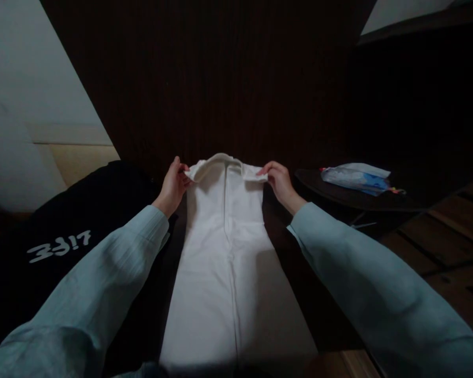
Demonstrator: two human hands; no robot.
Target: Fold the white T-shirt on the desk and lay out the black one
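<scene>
Two pinches hold the white trousers (208, 294): my left hand (174, 184) and right hand (279, 181) each clamp a waistband (219, 157) corner; even, gentle outward tension should keep it straight

Seemingly a home: garment (213, 268), wooden boards (457, 226)

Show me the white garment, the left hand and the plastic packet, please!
White garment (208, 268), head view: cloth beside its middle line.
Left hand (172, 188), head view: its middle.
Plastic packet (353, 179), head view: its middle.
</scene>
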